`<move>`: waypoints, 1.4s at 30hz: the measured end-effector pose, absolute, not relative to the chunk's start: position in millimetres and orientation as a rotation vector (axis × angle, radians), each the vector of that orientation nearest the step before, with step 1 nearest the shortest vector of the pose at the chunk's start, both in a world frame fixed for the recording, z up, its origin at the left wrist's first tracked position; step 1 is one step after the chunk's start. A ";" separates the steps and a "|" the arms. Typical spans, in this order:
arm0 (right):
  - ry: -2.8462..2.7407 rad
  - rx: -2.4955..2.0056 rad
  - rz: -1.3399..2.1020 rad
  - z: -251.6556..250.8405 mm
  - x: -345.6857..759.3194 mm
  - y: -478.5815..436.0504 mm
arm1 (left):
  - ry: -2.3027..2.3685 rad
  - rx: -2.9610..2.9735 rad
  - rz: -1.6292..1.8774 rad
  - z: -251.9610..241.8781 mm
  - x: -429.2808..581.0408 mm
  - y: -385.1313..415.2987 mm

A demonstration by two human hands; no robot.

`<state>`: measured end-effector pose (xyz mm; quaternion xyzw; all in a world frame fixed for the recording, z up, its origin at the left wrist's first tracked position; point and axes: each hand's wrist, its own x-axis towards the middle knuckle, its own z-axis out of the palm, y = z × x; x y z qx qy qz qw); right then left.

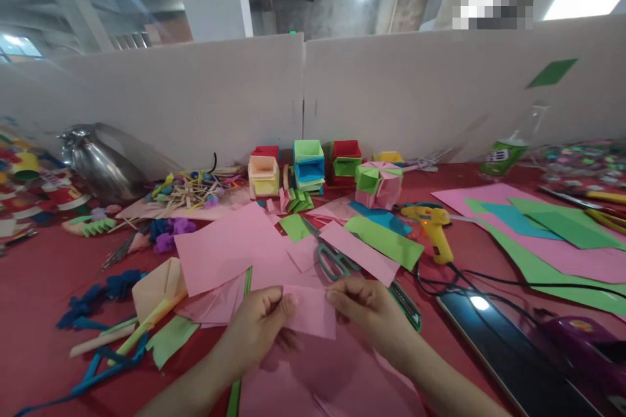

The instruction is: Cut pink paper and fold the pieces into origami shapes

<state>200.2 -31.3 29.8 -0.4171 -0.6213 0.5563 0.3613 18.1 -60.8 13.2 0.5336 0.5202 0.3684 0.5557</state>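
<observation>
A small pink paper piece [311, 314] is held up between my two hands, above larger pink sheets [337, 378] on the red table. My left hand [267, 322] pinches its left edge between thumb and fingers. The upper right corner is pinched by my right hand [364, 309]. Just beyond the hands lie green-handled scissors [337, 262], partly covered by a pink strip [359, 253]. A utility knife [405, 306] rests beside my right wrist.
Folded paper boxes [309, 163] stand along the white partition. To the right are a yellow glue gun [433, 228] with its cable, a phone [499, 345] and a green bottle [503, 155]. At the left stand a metal jug [100, 163] and craft sticks [195, 189].
</observation>
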 end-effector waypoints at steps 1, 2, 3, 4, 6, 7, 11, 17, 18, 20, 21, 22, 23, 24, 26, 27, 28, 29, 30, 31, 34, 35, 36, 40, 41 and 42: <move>-1.593 -1.073 1.428 29.9 199.6 -31.1 | 1.241 1.238 0.866 13.1 18.4 -60.6; -1.584 -1.071 1.432 29.8 198.7 -31.3 | 1.258 1.235 0.873 12.9 18.8 -60.5; -1.572 -1.070 1.442 29.3 197.6 -31.7 | 1.278 1.239 0.889 12.6 19.0 -60.5; -1.561 -1.071 1.460 28.4 196.7 -32.3 | 1.294 1.240 0.904 12.2 19.2 -60.4; -1.536 -1.089 1.499 25.4 195.8 -33.3 | 1.279 1.240 0.896 11.0 19.1 -60.0; -1.527 -1.106 1.513 23.7 196.1 -33.7 | 1.252 1.236 0.881 10.3 18.9 -59.6; -1.621 -1.145 1.362 22.1 200.8 -36.1 | 1.172 1.146 0.870 8.7 17.7 -56.9; -1.825 -1.050 1.277 28.5 200.9 -43.5 | 1.226 1.072 0.901 8.4 18.7 -56.6; -1.751 -1.033 1.379 27.3 199.4 -44.2 | 1.219 1.090 0.910 7.9 19.5 -57.5; -1.607 -1.056 1.518 23.5 196.0 -45.0 | 1.189 1.118 0.918 6.6 21.6 -59.8; -1.564 -1.105 1.535 21.6 194.3 -45.1 | 1.173 1.128 0.914 6.2 22.6 -60.8; -1.547 -1.170 1.518 20.1 192.7 -45.1 | 1.157 1.133 0.901 6.0 23.4 -61.7; -1.548 -1.242 1.483 19.2 191.2 -45.3 | 1.141 1.130 0.879 6.2 24.1 -62.2; -1.556 -1.299 1.451 18.7 189.9 -45.5 | 1.131 1.118 0.854 6.6 24.5 -62.5; -1.546 -1.312 1.467 18.8 187.4 -46.2 | 1.125 1.099 0.840 7.9 24.7 -62.1; -1.524 -1.288 1.512 19.0 186.3 -46.6 | 1.127 1.092 0.851 8.7 24.7 -61.7; -1.498 -1.258 1.568 19.2 185.2 -47.1 | 1.131 1.087 0.871 9.3 24.7 -61.3; -1.471 -1.225 1.621 19.4 184.4 -47.4 | 1.131 1.085 0.893 9.9 24.6 -61.0; -1.452 -1.196 1.659 19.6 183.9 -47.7 | 1.133 1.092 0.915 10.3 24.5 -60.9; -1.449 -1.187 1.672 20.0 183.7 -48.0 | 1.148 1.109 0.935 10.8 24.3 -60.8; -1.537 -1.245 1.599 23.0 184.9 -49.3 | 1.267 1.252 0.988 12.1 22.9 -61.2; -1.574 -1.265 1.582 24.7 185.6 -49.9 | 1.306 1.296 0.999 12.4 22.2 -61.3; -1.602 -1.275 1.577 26.5 186.2 -50.7 | 1.331 1.311 1.005 12.7 21.4 -61.4; -1.538 -1.171 1.668 31.6 186.8 -53.2 | 1.234 1.093 1.007 12.7 20.2 -61.0; -1.488 -1.136 1.699 31.8 186.6 -53.2 | 1.189 1.032 1.008 12.9 20.4 -60.6; -1.434 -1.108 1.730 31.5 186.5 -53.0 | 1.148 0.987 1.001 13.2 20.6 -60.2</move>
